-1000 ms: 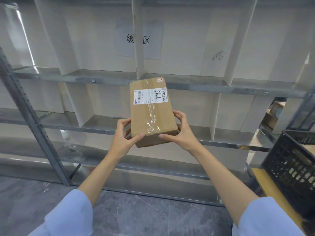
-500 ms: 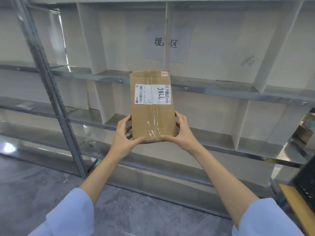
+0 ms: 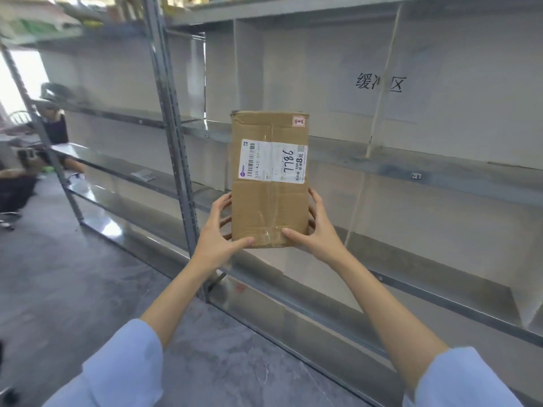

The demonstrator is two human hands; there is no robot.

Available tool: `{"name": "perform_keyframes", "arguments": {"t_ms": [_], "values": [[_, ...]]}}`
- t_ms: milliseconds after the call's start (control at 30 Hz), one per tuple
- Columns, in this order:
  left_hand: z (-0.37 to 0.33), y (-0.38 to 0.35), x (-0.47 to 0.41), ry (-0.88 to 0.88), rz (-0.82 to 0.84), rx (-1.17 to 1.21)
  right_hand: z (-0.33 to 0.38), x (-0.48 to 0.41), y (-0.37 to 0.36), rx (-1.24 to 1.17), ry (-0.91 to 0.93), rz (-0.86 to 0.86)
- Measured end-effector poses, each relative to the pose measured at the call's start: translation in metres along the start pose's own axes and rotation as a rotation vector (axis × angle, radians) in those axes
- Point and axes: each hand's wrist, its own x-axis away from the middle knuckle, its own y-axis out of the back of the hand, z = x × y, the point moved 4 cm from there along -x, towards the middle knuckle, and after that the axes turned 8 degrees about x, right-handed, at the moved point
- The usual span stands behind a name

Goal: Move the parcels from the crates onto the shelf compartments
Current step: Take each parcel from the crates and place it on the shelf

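Note:
A brown cardboard parcel with a white shipping label marked 7786 stands upright in front of me, its label facing me. My left hand grips its lower left edge, thumb on the front. My right hand grips the lower right edge the same way. The parcel hangs in the air in front of the metal shelf, whose compartments are split by white dividers. No crate is in view.
A grey upright post stands just left of the parcel. A second shelf unit runs to the left, with a paper slip on it. A seated person is far left. Grey floor below.
My view has swung left along the shelf. The black crate at the right has left the view. The parcel has turned upright and both hands keep the same hold.

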Motion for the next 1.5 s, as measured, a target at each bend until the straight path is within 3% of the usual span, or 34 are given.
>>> {"name": "perform_keyframes", "arguments": {"t_ms": [300,867,1333,1500], "values": [[0.038,0.079,-0.082,-0.029,-0.185,-0.119,0.001,-0.136,-0.075,-0.102,0.102,0.068],[0.124,0.182,-0.251,-0.052,-0.273,-0.104,-0.017,-0.356,-0.168,-0.170,0.148,0.090],[0.205,0.277,-0.461,-0.165,-0.052,-0.108,-0.009,-0.525,-0.218,-0.012,0.107,-0.276],[0.224,0.319,-0.525,-0.303,0.002,-0.316,0.006,-0.580,-0.229,0.053,0.070,-0.425]]}}
